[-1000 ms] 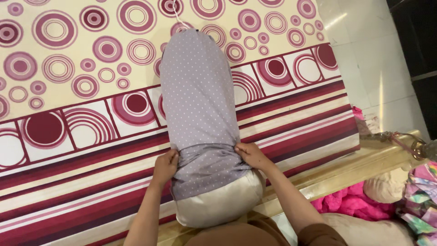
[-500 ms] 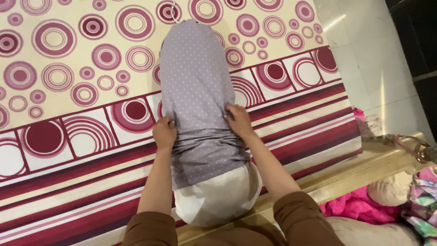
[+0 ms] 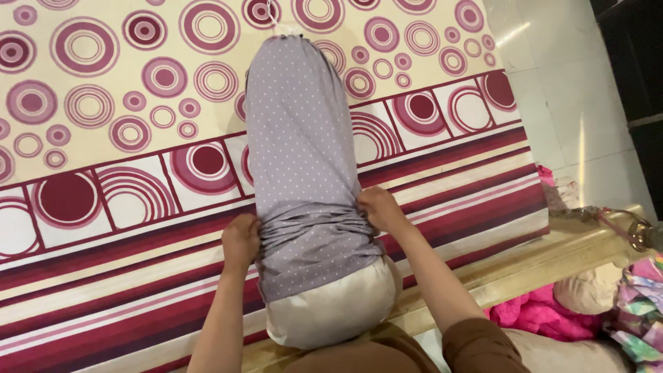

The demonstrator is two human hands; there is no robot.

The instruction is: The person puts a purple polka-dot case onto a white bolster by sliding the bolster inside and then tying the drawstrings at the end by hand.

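Observation:
A long cream bolster pillow (image 3: pixel 335 311) lies lengthwise on the bed, its near end bare. A lilac cover with small white dots (image 3: pixel 300 138) sheathes most of it and bunches in folds near the bare end. My left hand (image 3: pixel 239 240) pinches the gathered cover on the left side. On the right side, my right hand (image 3: pixel 378 209) grips the same bunched band of fabric.
The bedsheet (image 3: pixel 103 138) is cream with maroon circles and stripes. A golden bed frame edge (image 3: pixel 552 252) runs at the lower right. Pink fabric (image 3: pixel 535 311) and colourful cloth (image 3: pixel 639 304) lie beyond it, with white floor tiles (image 3: pixel 552 62) at the upper right.
Both hands moved up the pillow, then came back toward me with the bunched cover. The gathered folds now sit lower than half a second ago.

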